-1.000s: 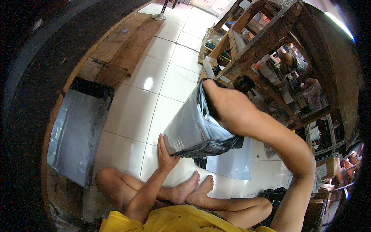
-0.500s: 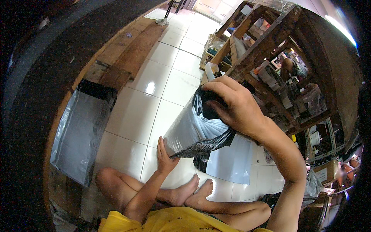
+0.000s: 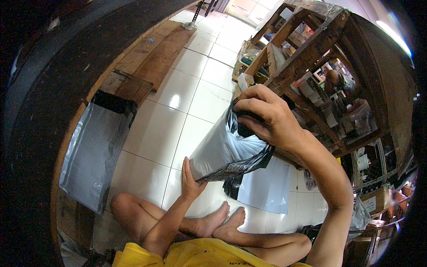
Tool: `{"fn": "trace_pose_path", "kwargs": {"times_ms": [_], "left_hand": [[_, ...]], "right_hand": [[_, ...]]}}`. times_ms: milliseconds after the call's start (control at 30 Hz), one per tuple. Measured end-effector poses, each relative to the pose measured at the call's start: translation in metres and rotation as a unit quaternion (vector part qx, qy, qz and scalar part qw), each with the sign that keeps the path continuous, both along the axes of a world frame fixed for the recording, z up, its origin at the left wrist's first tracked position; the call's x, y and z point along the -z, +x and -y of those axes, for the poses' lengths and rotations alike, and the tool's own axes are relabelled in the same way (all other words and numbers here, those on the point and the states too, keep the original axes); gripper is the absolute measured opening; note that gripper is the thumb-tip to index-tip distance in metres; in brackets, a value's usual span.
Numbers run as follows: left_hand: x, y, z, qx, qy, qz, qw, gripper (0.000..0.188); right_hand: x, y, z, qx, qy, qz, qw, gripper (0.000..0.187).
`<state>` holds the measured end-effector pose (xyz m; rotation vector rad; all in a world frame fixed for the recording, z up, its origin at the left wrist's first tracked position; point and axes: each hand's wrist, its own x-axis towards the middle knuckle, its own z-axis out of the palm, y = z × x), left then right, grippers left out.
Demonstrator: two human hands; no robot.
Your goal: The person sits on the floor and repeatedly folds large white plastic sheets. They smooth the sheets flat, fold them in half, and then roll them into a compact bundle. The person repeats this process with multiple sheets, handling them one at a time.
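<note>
A thick bundle of grey plastic mailing bags [image 3: 209, 151] is curved into a roll and tilted, with black inner edges fanned at its upper right end. My right hand [image 3: 269, 115] grips that upper end, fingers bent over the black rim and thumb inside the hollow. Against the lower left end rests my left hand [image 3: 192, 180], its fingers laid along the outside and holding the bundle up. Beneath it on the floor lies a flat pale plastic mailing bag [image 3: 264, 189] with a black edge.
Another stack of grey mailing bags [image 3: 95, 147] lies at the left on wooden planks [image 3: 160, 62]. To the right stands a wooden rack [image 3: 311, 44] with packed goods. A basket [image 3: 244, 58] sits on the white tiled floor [image 3: 155, 120]. My crossed legs are close below the bundle.
The fingers of my right hand have shifted a little along the black rim, and the bundle's upper end has curled slightly. My left hand stays in place.
</note>
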<state>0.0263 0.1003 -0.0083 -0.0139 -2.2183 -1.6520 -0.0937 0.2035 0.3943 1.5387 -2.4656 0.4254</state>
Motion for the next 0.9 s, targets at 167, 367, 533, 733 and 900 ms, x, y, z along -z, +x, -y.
{"fn": "trace_pose_path", "kwargs": {"times_ms": [167,367,533,733,900], "left_hand": [[-0.0007,0.0001,0.0002,-0.003,-0.006,0.002,1.000,0.126],[-0.0010,0.0001,0.0004,-0.006,-0.004,-0.007,1.000,0.125],[0.0027,-0.0010,0.0008,-0.011,-0.019,-0.013,1.000,0.125],[0.0039,-0.0012,0.0002,-0.013,-0.024,-0.021,0.999,0.124],[0.0041,-0.0009,0.0016,-0.010,-0.032,-0.017,0.999,0.123]], "right_hand": [[-0.0009,0.0000,-0.0001,-0.037,-0.004,0.005,0.999,0.033],[0.0002,-0.0017,0.0007,-0.042,-0.007,0.032,0.999,0.031],[-0.0021,-0.0014,0.0030,-0.044,-0.003,0.019,0.999,0.029],[0.0004,-0.0025,0.0017,-0.053,-0.003,0.007,0.999,0.030],[-0.0001,-0.0029,0.0030,-0.068,0.009,-0.011,0.998,0.029]]}}
